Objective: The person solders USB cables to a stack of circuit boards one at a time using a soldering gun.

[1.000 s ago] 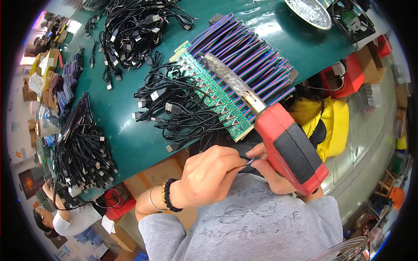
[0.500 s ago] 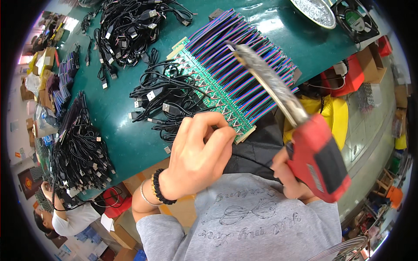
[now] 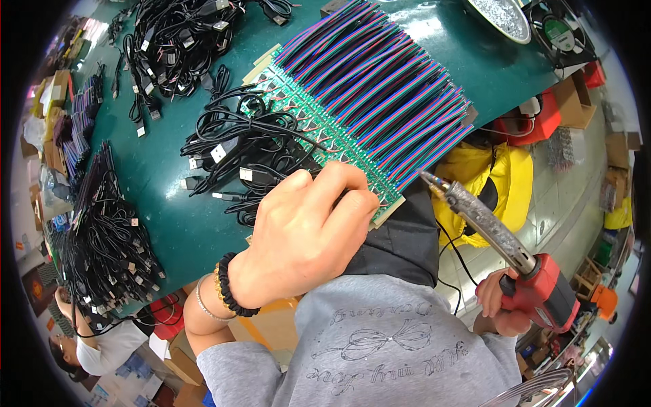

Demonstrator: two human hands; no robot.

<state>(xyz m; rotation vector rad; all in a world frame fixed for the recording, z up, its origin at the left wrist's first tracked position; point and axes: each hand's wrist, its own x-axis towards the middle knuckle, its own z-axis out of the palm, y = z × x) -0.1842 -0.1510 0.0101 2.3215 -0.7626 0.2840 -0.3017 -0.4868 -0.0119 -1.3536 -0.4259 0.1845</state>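
A red and black soldering gun (image 3: pixel 542 288) is gripped in my right hand (image 3: pixel 498 302), its long metal barrel slanting up and left. The tip is off the near right corner of a green circuit board panel (image 3: pixel 325 142). Rows of multicoloured ribbon wires (image 3: pixel 380 88) run from the panel's far right side. My left hand (image 3: pixel 308 227) lies at the panel's near end with fingers curled together; what they pinch, if anything, is hidden. Black USB cables (image 3: pixel 247 139) lie against the panel's left side, beside that hand.
Bundles of black USB cables (image 3: pixel 180 47) (image 3: pixel 112 230) lie on the green table (image 3: pixel 186 217). A metal dish (image 3: pixel 502 20) of silvery bits and a small fan (image 3: pixel 559 34) stand at the far right. A yellow bag (image 3: pixel 512 190) hangs below the table edge. Another person (image 3: pixel 108 342) is at lower left.
My right hand has swung the soldering gun right and down, away from above the ribbon wires. My left hand stays at the panel's near end, fingers still curled.
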